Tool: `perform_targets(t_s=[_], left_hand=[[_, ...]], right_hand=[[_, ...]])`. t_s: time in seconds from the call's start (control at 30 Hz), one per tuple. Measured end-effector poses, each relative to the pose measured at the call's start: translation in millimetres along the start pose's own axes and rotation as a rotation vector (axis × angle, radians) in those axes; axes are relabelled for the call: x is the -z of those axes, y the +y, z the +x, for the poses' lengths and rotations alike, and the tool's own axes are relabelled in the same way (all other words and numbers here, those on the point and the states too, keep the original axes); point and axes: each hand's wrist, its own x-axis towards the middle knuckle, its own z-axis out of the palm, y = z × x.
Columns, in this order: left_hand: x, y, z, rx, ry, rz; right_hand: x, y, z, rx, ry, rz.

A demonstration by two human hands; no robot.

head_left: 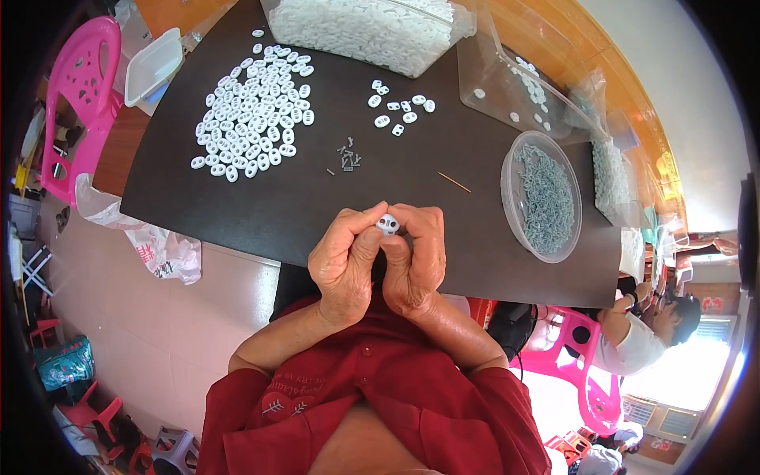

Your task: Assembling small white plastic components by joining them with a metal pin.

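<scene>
Close to my body, above the table's near edge, both hands pinch one small white two-holed cord lock (387, 224). My left hand (346, 257) grips it from the left between thumb and index finger. My right hand (417, 257) holds its other side the same way, fingertips nearly meeting. Just beyond the hands lies a small heap of grey metal springs (348, 162). Farther left spreads a large pile of white oval two-holed pieces (253, 115). Several loose white pieces (382, 121) lie at the middle back. What sits inside the held piece is too small to tell.
A round clear tub (507, 207) full of springs stands at the right, with a thin wooden stick (454, 182) left of it. A clear bin (412, 63) heaped with white parts and a tilted clear box (483, 87) line the back. Another person (633, 340) sits at the right.
</scene>
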Motion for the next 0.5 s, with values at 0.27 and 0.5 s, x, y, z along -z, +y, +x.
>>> perform_targets(t_s=[0.27, 0.5], left_hand=[[-1.3, -0.9, -2.5, -0.043, 0.021, -0.038], [-3.2, 1.0, -0.4, -0.189, 0.035, 0.082]], right_hand=[[-1.6, 1.8, 2.6, 0.063, 0.041, 0.029], [0.4, 0.7, 4.9, 0.165, 0.041, -0.035]])
